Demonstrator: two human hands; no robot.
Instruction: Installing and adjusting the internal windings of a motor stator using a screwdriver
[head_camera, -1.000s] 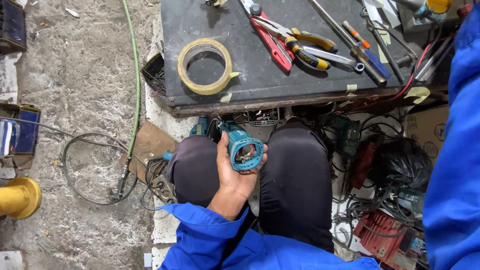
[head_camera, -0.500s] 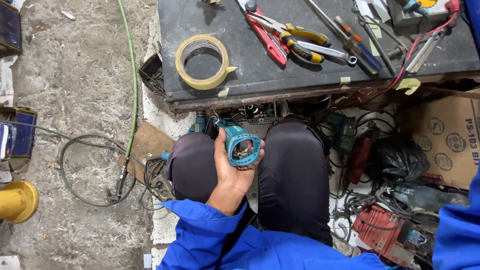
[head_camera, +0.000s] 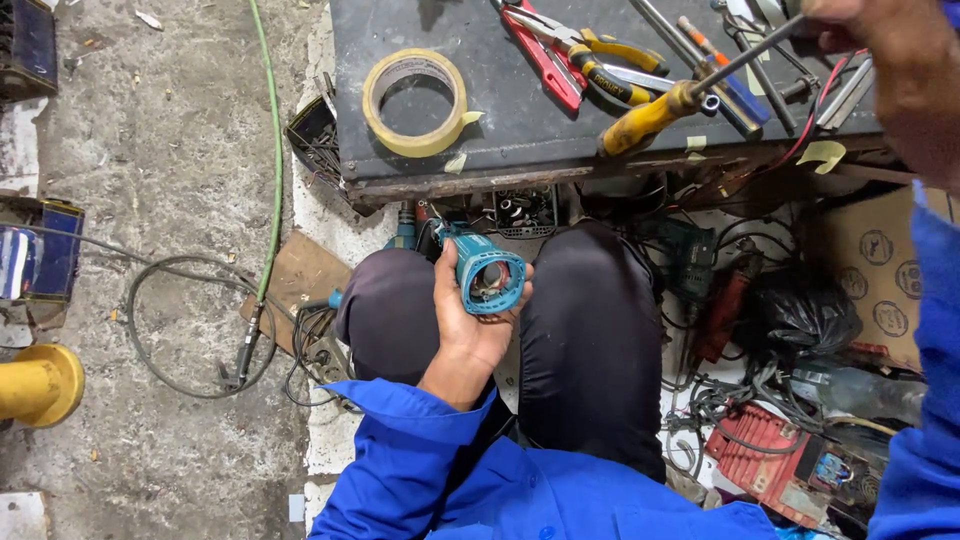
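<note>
Left hand grip closed round teal housing, open end hollow; right hand grips screwdriver.

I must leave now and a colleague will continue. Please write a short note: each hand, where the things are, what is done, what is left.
Left hand: grips the teal tool housing above the lap, open end up.
Right hand: holds a yellow-handled screwdriver by its shaft over the dark bench.
On the bench: tape roll, red pliers.
Done: housing is open and looks empty.
Left: screwdriver has not reached the housing.
</note>
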